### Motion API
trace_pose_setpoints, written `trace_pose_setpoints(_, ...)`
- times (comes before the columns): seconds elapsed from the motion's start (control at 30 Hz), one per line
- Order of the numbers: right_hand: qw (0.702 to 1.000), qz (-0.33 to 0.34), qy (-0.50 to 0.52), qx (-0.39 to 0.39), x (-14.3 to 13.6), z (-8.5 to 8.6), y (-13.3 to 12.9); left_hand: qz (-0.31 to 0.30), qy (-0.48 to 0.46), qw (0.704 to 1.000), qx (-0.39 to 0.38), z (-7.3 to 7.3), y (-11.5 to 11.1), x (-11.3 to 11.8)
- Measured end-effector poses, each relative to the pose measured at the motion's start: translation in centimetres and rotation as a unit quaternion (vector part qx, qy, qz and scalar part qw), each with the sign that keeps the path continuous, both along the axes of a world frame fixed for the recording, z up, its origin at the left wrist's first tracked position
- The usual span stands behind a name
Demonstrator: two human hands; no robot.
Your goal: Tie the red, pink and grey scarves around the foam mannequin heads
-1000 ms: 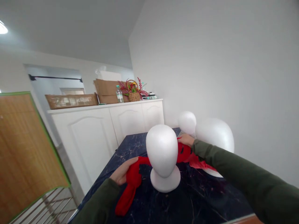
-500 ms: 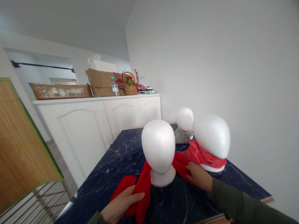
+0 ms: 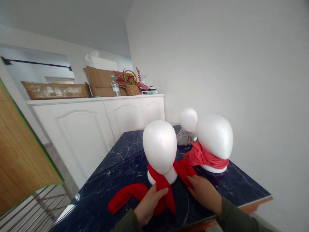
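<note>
Red scarf (image 3: 160, 181) hangs about the neck of the nearest white mannequin head (image 3: 159, 146), on the dark marbled worktop (image 3: 130, 161). The left hand (image 3: 148, 204) pinches it between thumb and fingers in front; the right hand's (image 3: 205, 193) fingers pinch the length beside the neck.

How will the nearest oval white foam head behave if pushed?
Probably light: the oval white head looks like foam. It might tip, being wider than its neck. The red cloth scarf against that neck could drag it.

No legible text, even on the bottle (image 3: 115, 86).
</note>
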State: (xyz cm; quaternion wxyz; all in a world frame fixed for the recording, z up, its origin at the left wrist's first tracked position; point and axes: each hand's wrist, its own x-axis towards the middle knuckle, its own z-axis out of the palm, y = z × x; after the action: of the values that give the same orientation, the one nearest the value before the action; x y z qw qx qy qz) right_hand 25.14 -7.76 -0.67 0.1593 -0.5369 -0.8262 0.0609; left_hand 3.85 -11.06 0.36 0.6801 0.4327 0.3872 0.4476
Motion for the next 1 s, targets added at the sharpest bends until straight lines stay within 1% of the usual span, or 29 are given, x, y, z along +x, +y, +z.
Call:
trace_pose_setpoints(0.07,0.998,0.008,0.057,-0.026,-0.7,0.0,-0.3,0.003,0.018,1.000,-0.006,-0.6,0.4,0.8)
trace_pose_setpoints(0.13,0.989,0.012,0.142,-0.043,-1.4,-0.1,-0.4,0.008,0.041,0.999,-0.015,-1.1,0.7,1.5)
trace_pose_setpoints(0.2,0.974,0.010,0.224,-0.024,-1.9,-0.2,-0.4,0.016,0.049,0.999,-0.014,-1.5,0.9,1.9)
trace_pose_setpoints(0.27,0.955,-0.004,0.296,0.004,-2.3,-0.2,-0.6,0.021,0.046,0.999,-0.006,-1.7,0.9,2.2)
trace_pose_setpoints(0.3,0.942,-0.010,0.335,-0.002,-2.5,-0.2,-0.7,0.026,0.040,0.999,-0.001,-1.7,0.9,2.3)
trace_pose_setpoints(0.33,0.923,-0.014,0.384,-0.028,-2.6,-0.1,-0.9,0.034,0.031,0.999,0.002,-1.7,0.9,2.4)
trace_pose_setpoints(0.37,0.894,-0.014,0.442,-0.074,-2.8,-0.1,-1.1,0.045,0.018,0.999,0.005,-1.6,0.8,2.5)
trace_pose_setpoints(0.4,0.851,-0.007,0.506,-0.139,-2.9,0.0,-1.3,0.057,0.002,0.998,0.007,-1.4,0.8,2.5)
trace_pose_setpoints(0.47,0.742,0.018,0.607,-0.283,-3.3,0.0,-1.5,0.069,-0.027,0.997,0.008,-1.1,0.7,2.6)
trace_pose_setpoints(0.5,0.694,0.024,0.636,-0.336,-3.5,0.0,-1.5,0.066,-0.035,0.997,0.008,-1.1,0.7,2.7)
trace_pose_setpoints(0.53,0.667,0.023,0.645,-0.372,-3.7,-0.1,-1.5,0.061,-0.036,0.997,0.006,-1.0,0.7,2.6)
trace_pose_setpoints(0.57,0.668,0.019,0.636,-0.386,-3.8,-0.2,-1.4,0.058,-0.031,0.998,0.003,-1.1,0.7,2.6)
trace_pose_setpoints(0.6,0.694,0.019,0.611,-0.379,-4.0,-0.3,-1.4,0.060,-0.021,0.998,-0.003,-1.2,0.8,2.5)
trace_pose_setpoints(0.63,0.738,0.025,0.573,-0.355,-4.1,-0.5,-1.4,0.067,-0.012,0.998,-0.010,-1.3,0.8,2.4)
trace_pose_setpoints(0.7,0.836,0.038,0.469,-0.283,-4.1,-0.7,-1.7,0.084,0.002,0.996,-0.019,-1.7,0.8,2.2)
trace_pose_setpoints(0.73,0.876,0.041,0.415,-0.242,-4.1,-0.7,-2.0,0.089,0.003,0.996,-0.019,-1.8,0.8,2.1)
trace_pose_setpoints(0.77,0.908,0.039,0.366,-0.201,-4.0,-0.7,-2.5,0.092,0.001,0.996,-0.017,-1.8,0.8,1.9)
trace_pose_setpoints(0.8,0.931,0.031,0.324,-0.164,-3.9,-0.6,-3.0,0.093,-0.002,0.996,-0.011,-1.8,0.7,1.8)
trace_pose_setpoints(0.83,0.948,0.023,0.289,-0.132,-3.9,-0.5,-3.5,0.093,-0.006,0.996,-0.005,-1.8,0.7,1.8)
trace_pose_setpoints(0.9,0.969,0.018,0.229,-0.087,-3.8,-0.2,-4.5,0.097,-0.009,0.995,0.003,-1.8,0.6,1.6)
trace_pose_setpoints(1.0,0.986,0.022,0.151,-0.068,-4.1,-0.2,-5.4,0.122,0.001,0.992,0.011,-2.1,0.5,1.5)
